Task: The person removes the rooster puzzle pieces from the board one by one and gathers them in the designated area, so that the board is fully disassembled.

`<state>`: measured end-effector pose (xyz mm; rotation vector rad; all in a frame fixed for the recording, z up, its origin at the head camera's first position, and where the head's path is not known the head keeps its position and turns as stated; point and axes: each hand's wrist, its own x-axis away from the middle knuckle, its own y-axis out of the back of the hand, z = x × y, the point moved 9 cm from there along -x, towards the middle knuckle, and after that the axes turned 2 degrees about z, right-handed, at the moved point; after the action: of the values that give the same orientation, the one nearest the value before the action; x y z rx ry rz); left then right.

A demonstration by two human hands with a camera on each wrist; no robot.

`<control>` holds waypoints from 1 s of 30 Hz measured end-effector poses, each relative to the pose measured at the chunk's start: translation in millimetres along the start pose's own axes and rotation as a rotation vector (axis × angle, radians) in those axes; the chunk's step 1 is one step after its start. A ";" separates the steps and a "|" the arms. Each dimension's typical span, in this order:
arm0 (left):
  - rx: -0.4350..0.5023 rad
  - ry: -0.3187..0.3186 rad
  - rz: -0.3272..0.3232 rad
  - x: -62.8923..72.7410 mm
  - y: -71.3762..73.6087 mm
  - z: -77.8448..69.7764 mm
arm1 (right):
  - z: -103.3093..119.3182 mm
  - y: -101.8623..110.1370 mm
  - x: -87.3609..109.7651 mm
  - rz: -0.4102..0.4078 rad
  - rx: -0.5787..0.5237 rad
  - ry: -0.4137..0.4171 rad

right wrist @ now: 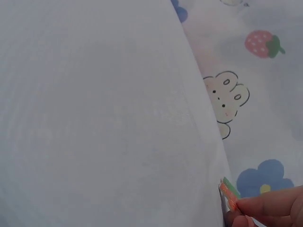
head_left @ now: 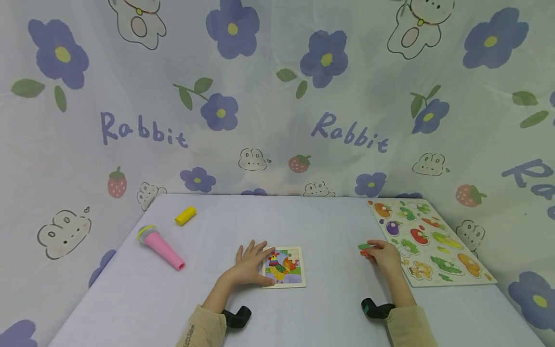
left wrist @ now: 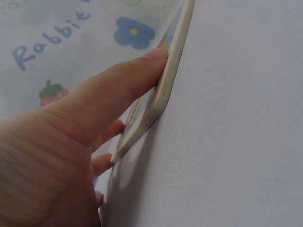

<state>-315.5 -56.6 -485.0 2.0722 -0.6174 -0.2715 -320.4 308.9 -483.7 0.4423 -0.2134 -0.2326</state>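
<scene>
A small wooden jigsaw puzzle with a rooster picture and a pale frame lies mid-table in the head view. My left hand is spread at its left side, the thumb resting on the near edge and the index finger on the far left corner. From the left wrist, the straight thumb lies on the frame. Right of the puzzle, my right hand pinches a small green-and-orange puzzle piece between thumb and fingers. That piece shows at the lower right of the right wrist view, partly hidden by the fingertips.
At the right lies a board of fruit and vegetable pieces, close beside the right hand. A pink toy microphone and a yellow cylinder lie on the left. A patterned cloth hangs behind the white table.
</scene>
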 end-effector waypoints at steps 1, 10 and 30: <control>0.000 0.001 0.000 0.0 -0.1 0.2 | 0.0 1.2 0.0 -0.011 0.028 0.002; -0.006 0.003 -0.001 -0.2 -0.9 1.8 | 7.7 11.4 0.1 -0.101 0.297 0.063; -0.010 0.003 0.006 -0.2 -0.9 1.3 | 14.7 13.4 1.9 -0.187 0.400 0.165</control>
<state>-316.0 -57.1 -486.5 2.0602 -0.6193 -0.2676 -320.0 314.4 -464.5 0.8769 -0.0546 -0.3369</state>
